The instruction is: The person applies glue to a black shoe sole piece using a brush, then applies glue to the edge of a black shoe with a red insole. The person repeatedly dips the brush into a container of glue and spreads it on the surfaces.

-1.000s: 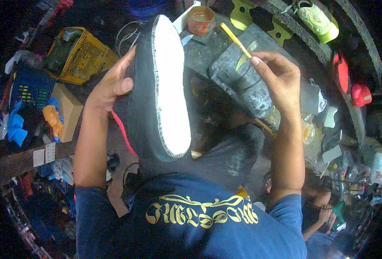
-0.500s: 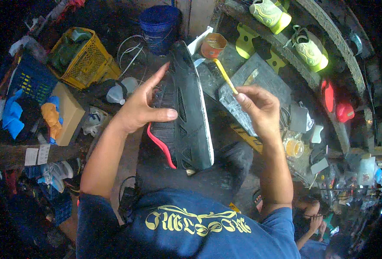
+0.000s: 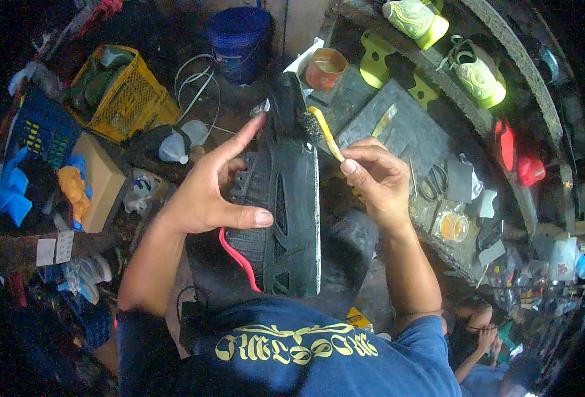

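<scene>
My left hand [image 3: 206,192] is wrapped round a black shoe [image 3: 302,218], with its thumb on the side and index finger stretched toward the toe. The shoe is held on its side above my lap; a red edge [image 3: 238,258] shows at its collar, and a pale line runs along its sole edge. Some of my left fingers are hidden behind the shoe. Between thumb and fingers, my right hand [image 3: 379,178] pinches a yellow-handled brush [image 3: 327,132]. Its dark bristles are at the sole edge near the toe and appear to touch it.
Beyond the shoe stand an orange tub [image 3: 322,81] and a blue bucket [image 3: 239,49]. A dark board [image 3: 411,126] lies at the right, near scissors [image 3: 431,184] and a small cup [image 3: 454,227]. Yellow-green shoes [image 3: 481,83] sit on a rack. At the left is a yellow crate [image 3: 124,99].
My right hand has brought the brush left from beside the orange tub to the shoe's sole edge. The shoe and my left hand have shifted slightly toward me, and the shoe has turned a little.
</scene>
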`<state>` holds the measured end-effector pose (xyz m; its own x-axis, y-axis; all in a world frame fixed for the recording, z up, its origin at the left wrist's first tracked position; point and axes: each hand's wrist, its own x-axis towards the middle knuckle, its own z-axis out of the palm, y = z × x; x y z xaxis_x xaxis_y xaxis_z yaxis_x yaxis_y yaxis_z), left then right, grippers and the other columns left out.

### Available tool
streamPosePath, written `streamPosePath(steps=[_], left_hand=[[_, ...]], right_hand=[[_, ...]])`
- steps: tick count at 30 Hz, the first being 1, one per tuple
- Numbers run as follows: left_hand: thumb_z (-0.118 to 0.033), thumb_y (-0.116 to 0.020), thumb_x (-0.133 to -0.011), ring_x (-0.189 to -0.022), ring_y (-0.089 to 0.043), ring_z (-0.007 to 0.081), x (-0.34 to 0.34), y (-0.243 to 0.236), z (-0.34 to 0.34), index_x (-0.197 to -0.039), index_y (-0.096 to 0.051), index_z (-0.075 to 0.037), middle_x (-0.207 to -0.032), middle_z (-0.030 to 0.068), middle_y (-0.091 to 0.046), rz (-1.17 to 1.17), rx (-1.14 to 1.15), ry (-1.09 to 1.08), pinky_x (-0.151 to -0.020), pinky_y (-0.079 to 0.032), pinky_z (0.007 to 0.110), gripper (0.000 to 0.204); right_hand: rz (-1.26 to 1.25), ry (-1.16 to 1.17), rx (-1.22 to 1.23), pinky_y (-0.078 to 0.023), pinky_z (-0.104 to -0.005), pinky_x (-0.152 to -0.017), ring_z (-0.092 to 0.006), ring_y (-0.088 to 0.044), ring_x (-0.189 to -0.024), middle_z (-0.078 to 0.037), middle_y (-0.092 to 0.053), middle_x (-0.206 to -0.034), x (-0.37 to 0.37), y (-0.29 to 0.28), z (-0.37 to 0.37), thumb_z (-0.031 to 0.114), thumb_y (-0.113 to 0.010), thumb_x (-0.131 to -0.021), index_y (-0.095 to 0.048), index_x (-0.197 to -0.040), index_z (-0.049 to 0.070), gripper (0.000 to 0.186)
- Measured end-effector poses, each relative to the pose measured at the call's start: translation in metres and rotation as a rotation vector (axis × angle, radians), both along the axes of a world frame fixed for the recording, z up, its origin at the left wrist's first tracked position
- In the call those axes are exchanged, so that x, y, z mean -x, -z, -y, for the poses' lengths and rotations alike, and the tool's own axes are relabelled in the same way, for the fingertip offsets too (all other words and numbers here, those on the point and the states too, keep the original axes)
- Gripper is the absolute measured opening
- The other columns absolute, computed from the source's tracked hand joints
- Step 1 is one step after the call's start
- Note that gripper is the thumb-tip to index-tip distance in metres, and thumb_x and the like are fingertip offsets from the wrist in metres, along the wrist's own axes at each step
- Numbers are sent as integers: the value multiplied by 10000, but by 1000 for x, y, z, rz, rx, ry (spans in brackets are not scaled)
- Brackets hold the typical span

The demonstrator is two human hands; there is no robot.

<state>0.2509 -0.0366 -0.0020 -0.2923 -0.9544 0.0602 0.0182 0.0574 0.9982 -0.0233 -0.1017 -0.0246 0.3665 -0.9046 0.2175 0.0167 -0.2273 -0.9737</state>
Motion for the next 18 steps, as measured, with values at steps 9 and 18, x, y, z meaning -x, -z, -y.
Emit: streamPosePath(steps=[9, 18], left_hand=[[-176, -902, -639, -1314, -463, 254, -10, -23, -14, -1549, -231, -44, -1538, 170, -346, 181, -5, -3, -1094, -369, 403, 1138], [-134, -897, -638, -1160, -581, 207, 3, -38, -10, -1544, -263, -59, -1445, 170, -465, 163, -67, -26, -987, -474, 356, 1108]], right_hand=[[-187, 120, 296, -494, -283, -750, -182, -633, -848, -100, -686, -939, 15, -13, 10, 108, -786, -790, -742, -912, 22, 155], [-329, 40, 504, -436, -249, -601, -121, -592, -728, -71, -680, -854, 34, -41, 33, 55, -803, -761, -734, -869, 19, 133]])
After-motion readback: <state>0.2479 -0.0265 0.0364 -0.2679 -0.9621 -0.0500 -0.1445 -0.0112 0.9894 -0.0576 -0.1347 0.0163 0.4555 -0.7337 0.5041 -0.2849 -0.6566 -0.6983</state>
